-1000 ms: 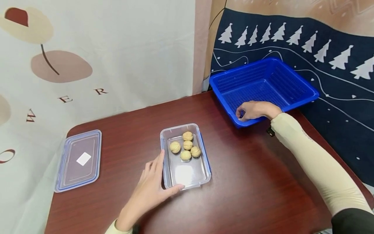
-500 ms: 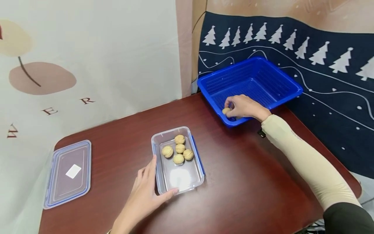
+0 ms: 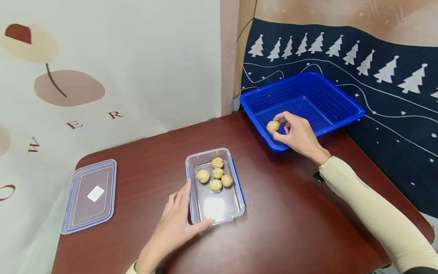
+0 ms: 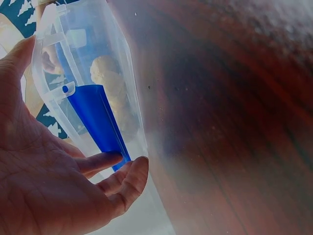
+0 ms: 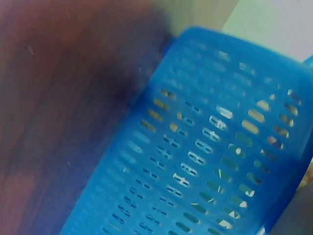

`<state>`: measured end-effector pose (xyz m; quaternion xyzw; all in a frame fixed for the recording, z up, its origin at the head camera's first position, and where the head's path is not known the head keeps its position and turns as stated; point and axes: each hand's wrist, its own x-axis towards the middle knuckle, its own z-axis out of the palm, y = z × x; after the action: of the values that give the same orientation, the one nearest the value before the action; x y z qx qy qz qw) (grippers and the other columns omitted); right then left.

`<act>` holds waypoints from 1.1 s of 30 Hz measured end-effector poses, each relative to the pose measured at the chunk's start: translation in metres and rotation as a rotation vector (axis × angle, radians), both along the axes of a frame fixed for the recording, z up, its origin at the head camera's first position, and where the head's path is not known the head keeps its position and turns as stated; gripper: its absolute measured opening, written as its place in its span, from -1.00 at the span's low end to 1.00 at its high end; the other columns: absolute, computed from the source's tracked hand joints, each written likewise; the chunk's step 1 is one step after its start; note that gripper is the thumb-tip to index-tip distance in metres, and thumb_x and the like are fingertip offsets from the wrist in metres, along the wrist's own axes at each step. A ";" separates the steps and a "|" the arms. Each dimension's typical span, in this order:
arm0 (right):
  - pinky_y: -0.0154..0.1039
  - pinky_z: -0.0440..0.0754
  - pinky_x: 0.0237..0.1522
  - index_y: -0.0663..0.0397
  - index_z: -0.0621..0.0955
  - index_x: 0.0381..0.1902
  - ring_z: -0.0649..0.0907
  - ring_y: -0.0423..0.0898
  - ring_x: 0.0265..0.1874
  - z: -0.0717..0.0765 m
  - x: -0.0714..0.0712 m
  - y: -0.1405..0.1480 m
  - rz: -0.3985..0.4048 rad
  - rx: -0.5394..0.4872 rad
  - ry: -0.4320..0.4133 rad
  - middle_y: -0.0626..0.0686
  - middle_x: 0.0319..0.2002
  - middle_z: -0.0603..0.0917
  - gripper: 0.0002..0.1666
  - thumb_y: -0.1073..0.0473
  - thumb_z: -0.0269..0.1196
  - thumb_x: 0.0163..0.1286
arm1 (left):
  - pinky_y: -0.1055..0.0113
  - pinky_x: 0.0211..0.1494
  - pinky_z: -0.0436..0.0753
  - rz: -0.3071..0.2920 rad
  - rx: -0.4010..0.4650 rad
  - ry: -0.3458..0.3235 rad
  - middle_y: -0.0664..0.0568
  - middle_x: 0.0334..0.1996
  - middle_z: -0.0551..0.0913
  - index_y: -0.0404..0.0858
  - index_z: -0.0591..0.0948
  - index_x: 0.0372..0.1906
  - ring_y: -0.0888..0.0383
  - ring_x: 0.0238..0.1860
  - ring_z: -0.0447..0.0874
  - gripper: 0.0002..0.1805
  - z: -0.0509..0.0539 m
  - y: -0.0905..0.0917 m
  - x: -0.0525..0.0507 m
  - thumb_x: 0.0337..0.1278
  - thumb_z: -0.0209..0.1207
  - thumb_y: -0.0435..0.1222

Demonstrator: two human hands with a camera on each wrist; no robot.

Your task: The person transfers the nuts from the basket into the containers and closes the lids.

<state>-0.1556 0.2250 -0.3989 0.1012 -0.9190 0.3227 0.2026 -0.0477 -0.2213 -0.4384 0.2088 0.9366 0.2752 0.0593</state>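
Note:
My right hand [image 3: 298, 134] pinches a walnut [image 3: 273, 126] between thumb and fingertips, over the near left corner of the blue plastic basket [image 3: 342, 120]. In the right wrist view the slotted basket wall [image 5: 205, 161] hides most of that hand. My left hand [image 3: 174, 219] rests against a clear plastic container [image 3: 241, 194], its fairly straight fingers along the left side and its thumb at the near edge. Several walnuts [image 3: 218, 173] lie inside, toward the far end. The left wrist view shows the fingers beside the container's blue side clip [image 4: 100, 122].
A clear lid with a blue seal [image 3: 89, 198] lies flat at the left of the dark red table [image 3: 291, 213]. Printed cloths [image 3: 164, 68] hang behind the table, and the basket stands close to them at the back right corner.
My right hand has come up from the near corner inside the basket with a walnut between its fingers. The left hand and the container stay together; the head view has shifted slightly.

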 end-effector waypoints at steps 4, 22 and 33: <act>-0.33 0.36 -0.37 0.11 0.73 0.07 0.51 -0.11 -0.41 -0.006 0.007 0.000 0.036 -0.077 0.126 0.03 -0.34 0.66 -0.56 0.22 0.63 0.27 | -0.32 0.38 0.45 0.012 0.008 0.009 -0.16 0.64 0.31 -0.13 -0.05 0.82 -0.18 0.49 0.32 0.44 0.000 0.007 0.002 0.07 0.37 0.51; -0.46 0.31 -0.50 0.31 0.75 -0.02 0.43 -0.22 -0.60 0.003 0.055 -0.017 0.201 -0.243 0.284 0.06 -0.49 0.57 -0.48 0.46 0.62 0.00 | -0.22 0.43 0.41 -0.080 0.013 0.002 -0.14 0.66 0.28 -0.14 -0.09 0.83 -0.14 0.46 0.29 0.45 0.012 0.045 -0.019 0.08 0.38 0.48; -0.37 0.43 -0.34 0.02 0.76 0.05 0.55 -0.23 -0.34 -0.013 0.075 -0.043 0.367 -0.105 0.170 -0.12 -0.31 0.65 -0.49 0.23 0.65 0.12 | -0.18 0.47 0.38 -0.136 0.002 -0.001 -0.12 0.67 0.26 -0.19 -0.07 0.82 -0.12 0.47 0.28 0.46 0.014 0.057 -0.021 0.08 0.41 0.46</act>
<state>-0.0802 0.1824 -0.4119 0.2830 -0.8467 0.3919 0.2222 -0.0686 -0.1642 -0.4240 0.2719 0.9198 0.2718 0.0783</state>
